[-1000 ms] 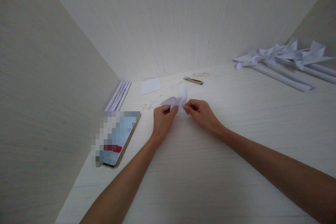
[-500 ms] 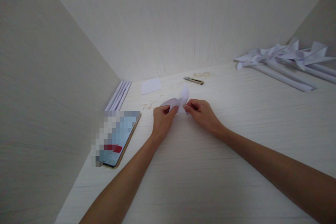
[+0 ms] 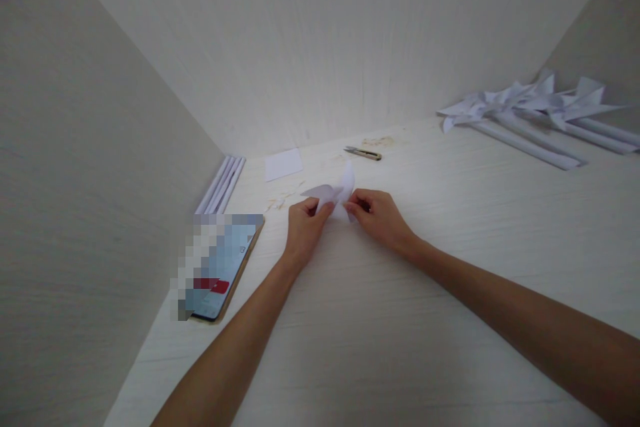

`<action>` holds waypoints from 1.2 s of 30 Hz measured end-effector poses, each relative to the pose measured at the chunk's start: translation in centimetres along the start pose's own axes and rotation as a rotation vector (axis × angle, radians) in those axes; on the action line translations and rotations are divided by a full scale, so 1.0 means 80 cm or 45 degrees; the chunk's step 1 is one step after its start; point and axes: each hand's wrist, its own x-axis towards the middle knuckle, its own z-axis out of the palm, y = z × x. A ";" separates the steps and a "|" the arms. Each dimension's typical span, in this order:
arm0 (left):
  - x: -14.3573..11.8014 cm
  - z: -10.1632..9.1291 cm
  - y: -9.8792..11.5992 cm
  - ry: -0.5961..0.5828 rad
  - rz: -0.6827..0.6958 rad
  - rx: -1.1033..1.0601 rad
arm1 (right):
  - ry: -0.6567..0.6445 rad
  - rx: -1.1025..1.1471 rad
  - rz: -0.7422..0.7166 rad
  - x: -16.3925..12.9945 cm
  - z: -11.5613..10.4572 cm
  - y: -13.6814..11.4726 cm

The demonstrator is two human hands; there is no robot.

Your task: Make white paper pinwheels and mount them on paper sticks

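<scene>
Between my two hands is a white paper pinwheel head (image 3: 345,179), its blades curled up and outward. My left hand (image 3: 306,223) pinches it from the left, thumb on top near the middle. My right hand (image 3: 375,213) is closed on its right side, with thumb and fingertips on a paper edge. What lies under the fingertips is hidden. Just beyond the hands lies a pair of thread snips (image 3: 364,153). A white paper square (image 3: 283,165) rests flat behind my left hand.
A phone (image 3: 225,267) with a lit, partly blurred screen lies at the left. Several rolled paper sticks (image 3: 220,185) stand by the left wall. Finished-looking paper pinwheels (image 3: 525,103) with paper sticks are piled at the back right. Small brownish scraps (image 3: 379,141) lie near the back wall (image 3: 325,47).
The view has shifted slightly, so most things sit a little further left. Both hands keep hold of the pinwheel head, and its left blade now stands out more.
</scene>
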 end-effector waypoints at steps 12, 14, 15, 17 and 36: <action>0.001 -0.002 -0.001 -0.049 0.018 0.030 | 0.005 -0.041 0.025 0.000 0.000 -0.002; 0.001 -0.002 0.000 -0.031 0.036 0.040 | -0.023 -0.005 0.091 0.001 0.000 -0.003; 0.000 -0.001 0.000 -0.018 0.047 0.042 | -0.047 0.037 0.132 0.001 0.000 -0.004; 0.000 0.000 0.001 0.003 0.061 0.026 | -0.081 0.146 0.194 0.003 0.001 -0.005; 0.003 -0.002 -0.009 -0.058 0.051 -0.283 | 0.062 -0.012 -0.014 0.001 -0.003 -0.001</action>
